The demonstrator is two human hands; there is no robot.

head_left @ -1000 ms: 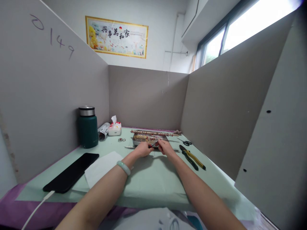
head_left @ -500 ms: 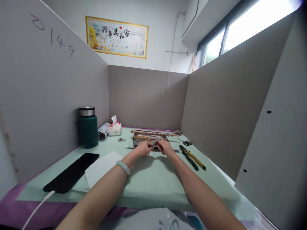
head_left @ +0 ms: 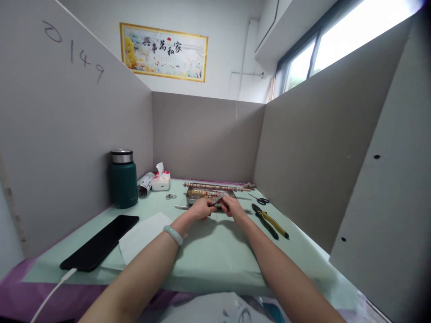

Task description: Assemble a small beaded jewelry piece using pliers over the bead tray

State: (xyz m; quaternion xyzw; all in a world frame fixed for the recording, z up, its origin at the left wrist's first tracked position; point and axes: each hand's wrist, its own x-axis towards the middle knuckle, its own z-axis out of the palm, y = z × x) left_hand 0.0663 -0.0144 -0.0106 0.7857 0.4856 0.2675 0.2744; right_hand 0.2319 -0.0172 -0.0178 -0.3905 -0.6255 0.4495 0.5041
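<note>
Left hand and right hand are held close together, fingers pinched on a small item too small to identify, at the near edge of the metal tray. Pliers lie right on the worktop.

One head-worn camera looks forward and down over the table, into a partitioned booth.
</note>
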